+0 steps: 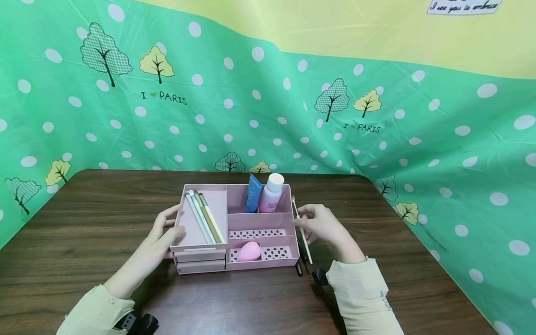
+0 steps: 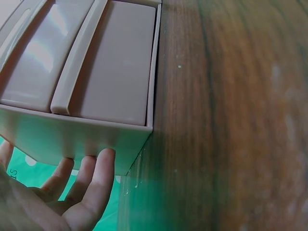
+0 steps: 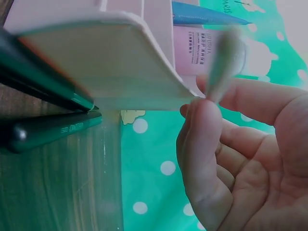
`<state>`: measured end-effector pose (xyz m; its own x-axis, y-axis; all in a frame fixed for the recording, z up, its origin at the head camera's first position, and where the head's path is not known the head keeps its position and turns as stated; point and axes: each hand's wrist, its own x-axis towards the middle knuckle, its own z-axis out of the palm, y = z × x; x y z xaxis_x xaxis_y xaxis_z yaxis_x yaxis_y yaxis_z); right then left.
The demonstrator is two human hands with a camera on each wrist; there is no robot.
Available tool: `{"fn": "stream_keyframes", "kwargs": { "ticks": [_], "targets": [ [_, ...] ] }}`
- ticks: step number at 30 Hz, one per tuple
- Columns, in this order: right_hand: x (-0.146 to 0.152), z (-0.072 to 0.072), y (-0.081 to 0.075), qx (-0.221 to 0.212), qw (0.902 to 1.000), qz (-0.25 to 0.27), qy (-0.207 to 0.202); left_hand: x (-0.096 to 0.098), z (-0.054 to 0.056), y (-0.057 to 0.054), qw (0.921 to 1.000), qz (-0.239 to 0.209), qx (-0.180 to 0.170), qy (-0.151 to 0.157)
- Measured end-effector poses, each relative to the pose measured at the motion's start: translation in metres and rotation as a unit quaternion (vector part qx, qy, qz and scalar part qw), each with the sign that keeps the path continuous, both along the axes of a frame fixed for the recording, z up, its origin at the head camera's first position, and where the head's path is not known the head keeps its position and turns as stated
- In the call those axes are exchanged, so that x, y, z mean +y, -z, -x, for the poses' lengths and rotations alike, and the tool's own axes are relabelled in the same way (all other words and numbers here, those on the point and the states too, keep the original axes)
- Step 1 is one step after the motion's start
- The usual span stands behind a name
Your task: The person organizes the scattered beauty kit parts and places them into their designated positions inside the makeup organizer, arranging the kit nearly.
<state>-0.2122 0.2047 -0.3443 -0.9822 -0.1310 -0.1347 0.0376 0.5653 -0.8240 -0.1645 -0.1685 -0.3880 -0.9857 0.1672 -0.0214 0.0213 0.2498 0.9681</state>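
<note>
A pink desktop organizer (image 1: 261,218) stands on the table. My left hand (image 1: 161,235) grips its left side, thumb over the rim; in the left wrist view, bent fingers (image 2: 98,183) touch the outer wall. Beside the organizer's right wall, my right hand (image 1: 320,225) pinches a slim makeup brush (image 1: 304,239) with a pale handle. The right wrist view shows its near end (image 3: 224,65) blurred between thumb and fingers. Dark-handled brushes (image 3: 57,127) lie against that same wall, partly hidden in the head view.
In the organizer are several slim pens or sticks (image 1: 203,216), a blue tube (image 1: 253,194), a white-capped pink bottle (image 1: 271,195) and a pink makeup sponge (image 1: 249,251). Two drawers (image 1: 201,261) face the front left. A green dotted cloth (image 1: 251,111) hangs behind the brown table (image 1: 104,223).
</note>
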Motion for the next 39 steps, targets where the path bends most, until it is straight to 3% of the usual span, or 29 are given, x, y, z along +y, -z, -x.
{"fn": "stream_keyframes", "kwargs": {
  "ticks": [9, 26, 39],
  "targets": [
    [-0.001, 0.001, 0.002, 0.001, 0.9999, -0.010, -0.012, 0.000, 0.000, 0.000, 1.0000, 0.007, 0.001, -0.004],
    [-0.002, -0.001, -0.003, 0.000, 0.9997, 0.020, -0.017, 0.000, 0.000, -0.001, 1.0000, 0.010, 0.002, 0.000],
    [-0.003, -0.006, -0.013, 0.028, 0.9991, 0.017, -0.027, 0.000, 0.000, 0.000, 0.9999, 0.012, 0.006, -0.001]
  ]
}}
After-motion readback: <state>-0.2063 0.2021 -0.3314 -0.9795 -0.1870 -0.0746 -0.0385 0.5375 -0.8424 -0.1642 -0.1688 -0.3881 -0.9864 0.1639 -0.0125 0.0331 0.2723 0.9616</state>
